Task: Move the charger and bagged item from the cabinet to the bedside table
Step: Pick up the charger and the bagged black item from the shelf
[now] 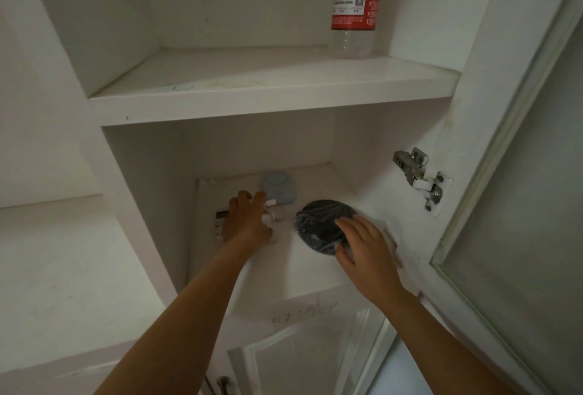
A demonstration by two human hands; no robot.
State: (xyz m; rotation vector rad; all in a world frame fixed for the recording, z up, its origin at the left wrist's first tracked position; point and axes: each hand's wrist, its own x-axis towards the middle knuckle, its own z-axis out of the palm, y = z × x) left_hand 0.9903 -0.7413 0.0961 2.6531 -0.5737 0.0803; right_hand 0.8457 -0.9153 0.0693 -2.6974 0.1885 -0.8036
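Hands in cabinet (pixel 315 148): left hand (pixel 244 224) closing on light, rigid charger (pixel 279 188); right hand (pixel 362 244) spread over soft, slippery bag (pixel 318 224) beside it.

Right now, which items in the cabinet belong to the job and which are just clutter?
Job items:
- light blue charger, at the left hand
- dark bagged item, under the right hand

Just lying about:
- plastic bottle with red label on the upper shelf
- printed card beneath the left hand
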